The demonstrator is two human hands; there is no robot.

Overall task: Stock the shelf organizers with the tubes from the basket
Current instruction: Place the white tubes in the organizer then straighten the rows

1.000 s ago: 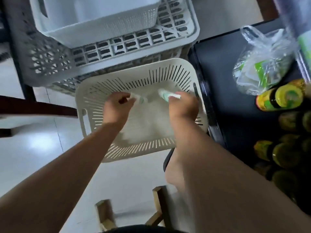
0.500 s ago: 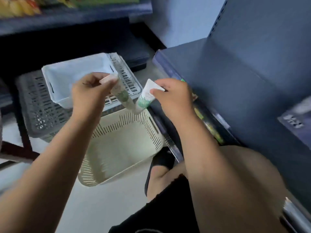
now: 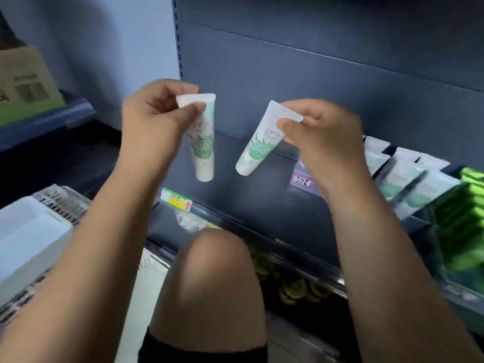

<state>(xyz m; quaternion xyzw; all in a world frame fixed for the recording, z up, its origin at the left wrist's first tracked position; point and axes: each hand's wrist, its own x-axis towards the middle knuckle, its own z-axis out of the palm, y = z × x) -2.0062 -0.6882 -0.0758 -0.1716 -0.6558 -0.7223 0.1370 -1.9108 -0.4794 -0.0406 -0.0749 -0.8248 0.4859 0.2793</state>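
My left hand (image 3: pixel 154 121) pinches the flat crimped end of a white tube with a green leaf print (image 3: pixel 203 148), which hangs cap down. My right hand (image 3: pixel 322 137) pinches the crimp of a second tube of the same kind (image 3: pixel 258 145), tilted with its cap to the lower left. Both tubes hang in the air in front of the dark blue shelf (image 3: pixel 262 200). Clear shelf organizers (image 3: pixel 408 179) holding similar white and green tubes stand on the shelf to the right of my right hand.
Green packs (image 3: pixel 468 218) fill the organizer at the far right. A white bin on a grey crate (image 3: pixel 34 231) sits at lower left, a cardboard box (image 3: pixel 23 85) on a shelf at upper left. My bare knee (image 3: pixel 214 284) is below the hands, yellow-green bottles (image 3: pixel 293 286) on the lower shelf.
Both hands lifted a tube each out of the cream basket and rose to shelf height. The view swung up from the basket to the shelf.
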